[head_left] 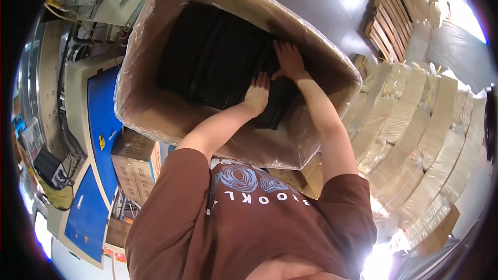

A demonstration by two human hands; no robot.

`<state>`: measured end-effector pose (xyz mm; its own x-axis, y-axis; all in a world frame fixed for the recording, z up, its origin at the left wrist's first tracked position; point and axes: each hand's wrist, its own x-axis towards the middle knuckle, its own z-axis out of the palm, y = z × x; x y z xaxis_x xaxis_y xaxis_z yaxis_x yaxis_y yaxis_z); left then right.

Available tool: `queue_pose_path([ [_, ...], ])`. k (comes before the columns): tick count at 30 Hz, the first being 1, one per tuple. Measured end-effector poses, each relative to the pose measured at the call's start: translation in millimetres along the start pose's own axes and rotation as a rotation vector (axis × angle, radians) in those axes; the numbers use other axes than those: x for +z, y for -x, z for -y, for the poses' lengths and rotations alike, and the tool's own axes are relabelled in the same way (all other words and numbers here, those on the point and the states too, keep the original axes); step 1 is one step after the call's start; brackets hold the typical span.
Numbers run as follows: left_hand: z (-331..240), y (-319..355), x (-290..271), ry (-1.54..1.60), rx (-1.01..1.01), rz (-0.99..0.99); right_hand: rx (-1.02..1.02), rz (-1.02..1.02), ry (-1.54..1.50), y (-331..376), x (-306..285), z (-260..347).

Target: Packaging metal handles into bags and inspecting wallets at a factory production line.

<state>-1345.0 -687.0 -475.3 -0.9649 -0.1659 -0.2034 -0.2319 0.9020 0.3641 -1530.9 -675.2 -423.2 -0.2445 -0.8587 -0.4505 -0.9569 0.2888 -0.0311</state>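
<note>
A person in a brown shirt (249,228) leans over a big cardboard box (171,119). The box has a clear plastic bag (132,80) as a liner, and the plastic folds over the rim. Deep inside the box lies a stack of black flat things (212,57), maybe folded bags or sheets; I cannot tell just what they are. Both bare arms reach down into the box. The left hand (258,93) lies flat and open on top of the black stack, with the fingers straight and close together. It presses on the stack and holds nothing. The right hand (289,60) is just beside it, a bit farther in. It is open too, with the fingers spread out, and its palm rests on the black stack. The two hands are near each other but do not touch. To the left of the box stands a machine with blue panels (101,119) and grey metal parts. Smaller brown cartons (136,163) sit below the big box, next to the machine. On the right side, many flat cardboard sheets (415,124) lean in long rows, tied in bundles. Wooden pallets (391,21) are stacked farther back on the smooth grey floor (321,5), which shines under the lamps.
</note>
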Motion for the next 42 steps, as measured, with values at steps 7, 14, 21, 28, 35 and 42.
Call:
queue_pose_path([
  [7, -5, 4, -20, -0.123, 0.003, 0.048, 0.071, 0.036, -0.203, 1, 12, -13],
  [14, -9, 6, -14, -0.194, 0.025, 0.006, 0.108, -0.179, -0.042, 9, 36, 7],
  [21, -8, 8, -18, -0.137, 0.028, -0.068, 0.117, -0.103, -0.11, 15, 28, 9],
  [28, -8, 5, -11, -0.137, 0.009, -0.029, -0.051, -0.127, -0.019, 13, 29, 3],
  [35, -6, 5, -14, -0.07, 0.033, -0.016, -0.099, -0.196, -0.083, 8, -1, 6],
  [42, 84, -28, -41, 0.856, -0.27, 0.508, 0.198, -0.501, -1.1, 13, -108, 47],
])
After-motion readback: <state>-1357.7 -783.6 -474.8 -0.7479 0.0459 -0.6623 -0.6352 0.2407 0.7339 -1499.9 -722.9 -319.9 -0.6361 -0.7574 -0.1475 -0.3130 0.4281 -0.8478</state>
